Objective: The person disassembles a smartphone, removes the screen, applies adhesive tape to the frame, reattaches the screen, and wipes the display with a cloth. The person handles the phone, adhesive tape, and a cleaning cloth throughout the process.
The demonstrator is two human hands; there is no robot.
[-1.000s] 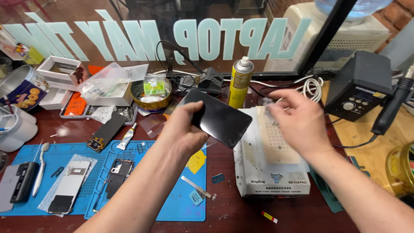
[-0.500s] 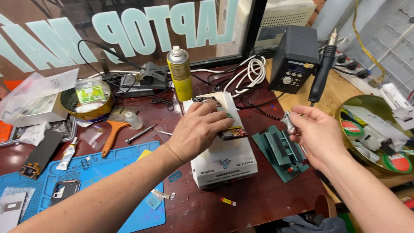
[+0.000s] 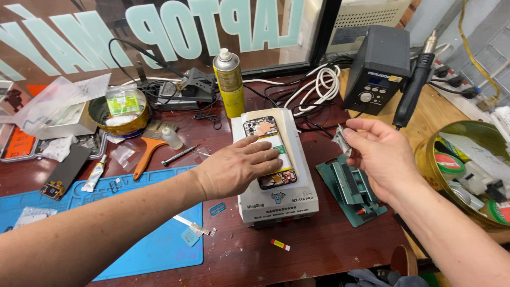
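Your left hand (image 3: 236,167) lies flat on the opened phone (image 3: 269,151) sitting on the white heating box (image 3: 276,199), while your right hand (image 3: 385,154) pinches a small silvery piece (image 3: 340,140).

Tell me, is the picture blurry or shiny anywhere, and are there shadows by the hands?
In the head view the left hand on the opened phone looks sharp, with a soft shadow under its forearm on the blue mat; the right hand is sharp too, but the small silvery piece it pinches is hard to make out; the window behind shows pale glare; straight edges bend near the corners.
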